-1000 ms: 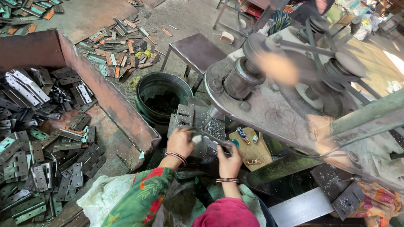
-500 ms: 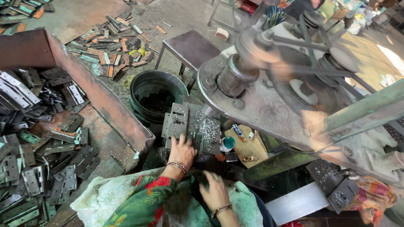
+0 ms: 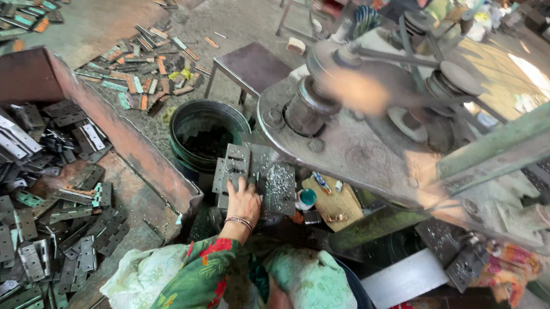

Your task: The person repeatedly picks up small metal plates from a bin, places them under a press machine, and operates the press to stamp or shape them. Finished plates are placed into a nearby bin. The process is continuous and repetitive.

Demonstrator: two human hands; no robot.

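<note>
Centre of frame: left hand [image 3: 244, 201], beaded bracelet at the wrist, fingers spread flat on a grey metal plate [image 3: 276, 181] on the press surface, just below a dark green bucket [image 3: 207, 137] of dark parts. Bottom centre: right hand [image 3: 279, 306] low between the knees, mostly hidden by green floral cloth, so I cannot tell how its fingers stand. Left of frame: rusty tray [image 3: 121, 135] heaped with grey hinges [image 3: 22, 216]; right: the blurred, greenish press machine [image 3: 378, 119].

Dull grey metal hinge plates [image 3: 35, 222] fill a rusty matt metal tray [image 3: 135, 147]; the sleeve [image 3: 188, 294] is soft printed cloth
</note>
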